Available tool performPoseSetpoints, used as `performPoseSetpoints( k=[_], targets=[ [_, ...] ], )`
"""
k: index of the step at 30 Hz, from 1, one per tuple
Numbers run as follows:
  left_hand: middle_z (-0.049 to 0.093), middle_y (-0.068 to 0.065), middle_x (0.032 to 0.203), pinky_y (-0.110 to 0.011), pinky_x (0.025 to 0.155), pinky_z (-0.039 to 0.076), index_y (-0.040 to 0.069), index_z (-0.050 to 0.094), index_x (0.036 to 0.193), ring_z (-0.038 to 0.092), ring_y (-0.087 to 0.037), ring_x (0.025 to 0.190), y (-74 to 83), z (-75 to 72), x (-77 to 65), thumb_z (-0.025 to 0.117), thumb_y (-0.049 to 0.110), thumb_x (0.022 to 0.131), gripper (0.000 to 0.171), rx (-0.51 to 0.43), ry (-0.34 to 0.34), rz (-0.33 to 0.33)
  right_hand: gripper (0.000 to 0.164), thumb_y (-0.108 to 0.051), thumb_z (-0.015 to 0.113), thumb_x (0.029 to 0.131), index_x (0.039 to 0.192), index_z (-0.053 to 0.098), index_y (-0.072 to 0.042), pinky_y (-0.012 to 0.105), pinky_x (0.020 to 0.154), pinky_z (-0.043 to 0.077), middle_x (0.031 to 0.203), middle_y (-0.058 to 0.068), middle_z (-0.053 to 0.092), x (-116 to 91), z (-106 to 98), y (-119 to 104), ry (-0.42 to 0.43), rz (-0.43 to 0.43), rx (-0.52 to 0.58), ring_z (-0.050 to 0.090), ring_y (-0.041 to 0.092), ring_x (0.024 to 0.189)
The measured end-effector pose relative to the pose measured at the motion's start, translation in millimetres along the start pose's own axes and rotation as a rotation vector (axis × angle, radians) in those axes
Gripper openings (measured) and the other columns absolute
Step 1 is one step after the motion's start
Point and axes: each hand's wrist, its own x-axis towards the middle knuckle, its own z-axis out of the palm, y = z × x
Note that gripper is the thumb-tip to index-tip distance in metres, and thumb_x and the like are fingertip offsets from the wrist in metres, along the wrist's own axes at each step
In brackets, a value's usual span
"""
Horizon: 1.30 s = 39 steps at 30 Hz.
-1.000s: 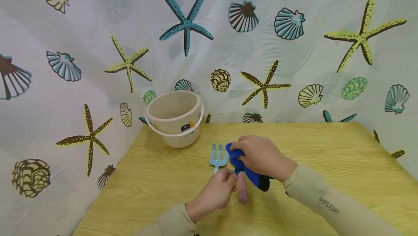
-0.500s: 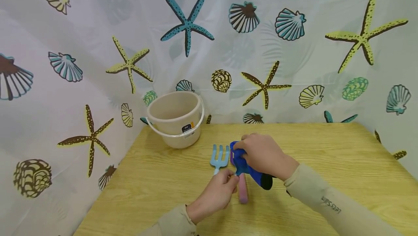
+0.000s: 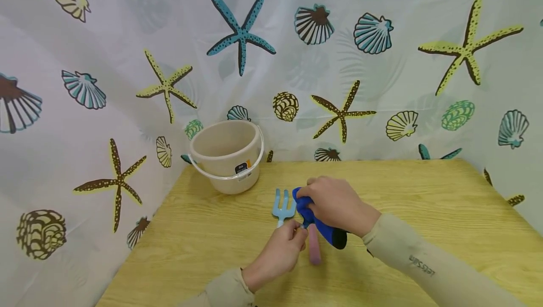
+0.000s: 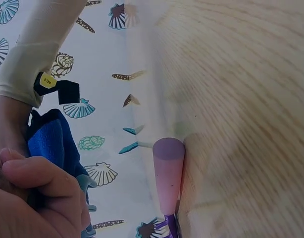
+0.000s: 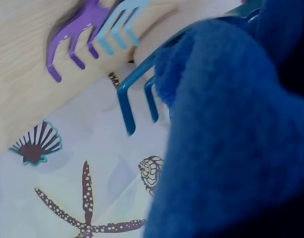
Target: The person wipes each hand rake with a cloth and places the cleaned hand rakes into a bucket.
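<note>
My left hand (image 3: 280, 251) grips the handle of a teal hand rake (image 5: 126, 106), its fingers curled in the left wrist view. Over the rake's tines my right hand (image 3: 334, 204) holds a blue cloth (image 3: 331, 236). The right wrist view shows cloth wrapped about part of the tines, with two tines bare; the rest is hidden. Beyond my left hand lies a light blue hand fork (image 3: 283, 209), tines pointing away. Just below the cloth, a purple rake (image 5: 75, 37) with a pink handle (image 3: 314, 245) lies on the table.
A beige bucket (image 3: 226, 170) with a pale bail handle stands at the table's back left. The wooden table (image 3: 424, 194) reaches a white curtain (image 3: 382, 85) printed with shells and starfish, which hangs behind and at both sides.
My right hand and the cloth shift slightly right, then back left along the teal rake's tines. The left hand keeps its grip nearly in place. Bucket, fork and purple rake stay put.
</note>
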Motion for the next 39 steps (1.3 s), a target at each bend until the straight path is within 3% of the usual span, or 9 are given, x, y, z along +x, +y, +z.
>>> performPoseSetpoints(
  k=[6,12,16,20,26,28,32,39],
  targets=[
    [0.046,0.003,0.071,-0.023,0.041,0.029,-0.001,0.053,0.108,0.033,-0.010,0.044,-3.1,2.6,-0.3,0.044,0.024,0.108,0.027,-0.001,0.004,0.019,0.019,-0.013,0.076,0.087,0.102,0.078,-0.025,0.033,0.046,0.050,0.080,0.000,0.061,5.2,8.0,7.4,0.075,0.024,-0.140,0.059,0.019,0.069],
    [0.047,0.002,0.072,-0.023,0.041,0.030,0.000,0.054,0.114,0.033,-0.009,0.044,0.0,1.1,1.4,0.045,0.025,0.108,0.028,-0.027,0.007,-0.022,0.019,-0.017,0.077,0.088,0.106,0.078,-0.023,0.039,0.055,0.058,0.093,0.004,0.069,2.8,9.2,9.2,0.098,0.032,-0.193,0.063,0.022,0.077],
    [0.049,0.001,0.074,-0.023,0.041,0.031,0.000,0.053,0.119,0.034,-0.009,0.044,2.6,0.1,2.1,0.046,0.026,0.108,0.030,-0.045,0.009,-0.042,0.028,-0.022,0.081,0.085,0.113,0.076,-0.023,0.039,0.058,0.059,0.103,0.005,0.071,-1.7,5.9,10.3,0.103,0.025,-0.212,0.066,0.024,0.085],
    [0.049,0.001,0.075,-0.023,0.041,0.031,0.000,0.052,0.121,0.035,-0.009,0.043,1.5,-1.2,2.5,0.045,0.026,0.108,0.030,-0.036,0.032,-0.021,0.030,-0.020,0.080,0.086,0.115,0.076,-0.025,0.037,0.055,0.057,0.102,0.003,0.070,-5.6,3.2,11.5,0.103,-0.003,-0.166,0.067,0.024,0.082],
    [0.050,0.000,0.075,-0.024,0.044,0.030,0.001,0.053,0.110,0.034,-0.010,0.047,-1.2,-6.1,4.1,0.045,0.026,0.108,0.026,0.014,0.117,0.003,0.028,-0.018,0.080,0.086,0.111,0.077,-0.029,0.032,0.063,0.056,0.093,-0.008,0.068,-13.9,-0.7,10.8,0.025,-0.062,0.073,0.067,0.014,0.079],
    [0.049,0.000,0.074,-0.024,0.043,0.030,0.001,0.052,0.110,0.034,-0.010,0.046,-1.1,-7.4,4.6,0.044,0.026,0.108,0.026,-0.007,0.113,0.000,0.029,-0.017,0.080,0.086,0.111,0.077,-0.029,0.032,0.065,0.056,0.095,-0.009,0.068,-15.2,-1.7,9.8,0.015,-0.077,0.114,0.067,0.012,0.081],
    [0.050,0.000,0.071,-0.023,0.040,0.030,0.001,0.051,0.112,0.032,-0.010,0.040,-0.9,-6.4,3.7,0.043,0.025,0.109,0.025,-0.093,0.068,-0.025,0.027,-0.015,0.079,0.086,0.110,0.077,-0.027,0.030,0.061,0.054,0.090,-0.007,0.066,-15.1,-1.0,8.9,0.021,-0.075,0.093,0.065,0.012,0.075],
    [0.050,-0.001,0.074,-0.024,0.037,0.028,0.002,0.049,0.113,0.030,-0.010,0.038,-0.2,-0.8,-0.2,0.043,0.022,0.109,0.022,-0.182,0.044,-0.038,0.023,-0.018,0.079,0.087,0.109,0.078,-0.026,0.035,0.055,0.055,0.088,0.001,0.066,-14.4,8.0,16.6,0.078,-0.013,-0.072,0.065,0.022,0.073]
  ],
)
